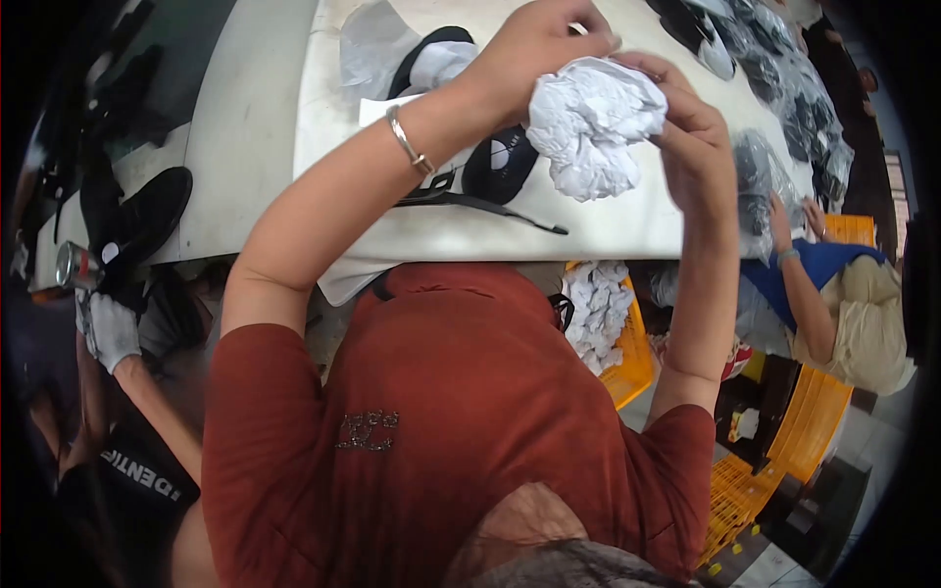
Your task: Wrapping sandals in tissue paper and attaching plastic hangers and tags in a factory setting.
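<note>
A crumpled ball of white paper point(596, 129) is held above the white tabletop, gripped along its right side by the fingers and thumb of my right hand point(698, 132). My left hand point(549, 49) is at the ball's upper left edge, its thumb and fingertips drawn together; whatever they may pinch is hidden. Below and left of the ball lies a black shoe point(500, 165) with a pale round mark inside, partly covered by my left forearm. Another black shoe point(421, 61), with white paper in its opening, lies farther back. A thin black strip point(490, 208) lies near the table edge.
A translucent sheet point(374, 54) lies at the back left. Bagged dark items point(784, 78) line the right side. A yellow crate point(637, 363) of crumpled paper stands under the table edge. Co-workers are at both sides; one gloved hand point(110, 328) is near a can point(76, 265).
</note>
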